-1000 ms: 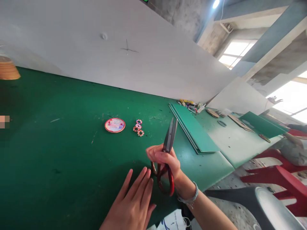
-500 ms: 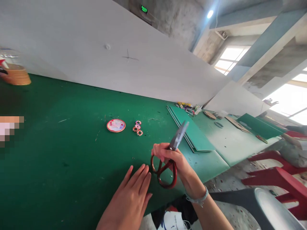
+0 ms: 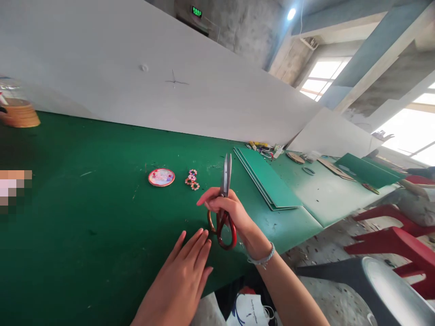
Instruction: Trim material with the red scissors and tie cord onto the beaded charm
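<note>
My right hand (image 3: 229,208) grips a pair of scissors (image 3: 226,176) with red handles, held above the table with the blades pointing away from me and nearly together. The index finger of that hand sticks out to the left. My left hand (image 3: 186,267) lies flat, palm down, on the green table (image 3: 102,226), its fingertips close to the scissor handles. Beyond the hands, a round badge-like disc (image 3: 161,177) with a red rim rests on the table. Just right of it sit several small beaded rings (image 3: 192,179) in a cluster.
Stacked green boards (image 3: 268,181) lie to the right, with loose tools (image 3: 263,148) behind them. A white panel (image 3: 118,81) borders the table's back. At far left stands a woven-looking jar (image 3: 21,113). Red stools (image 3: 401,244) and a grey stool (image 3: 384,285) are at the right.
My right hand has moved left and slightly up, turning the scissors so the blades point straight ahead instead of to the right. Its index finger has extended. My left hand has stayed flat.
</note>
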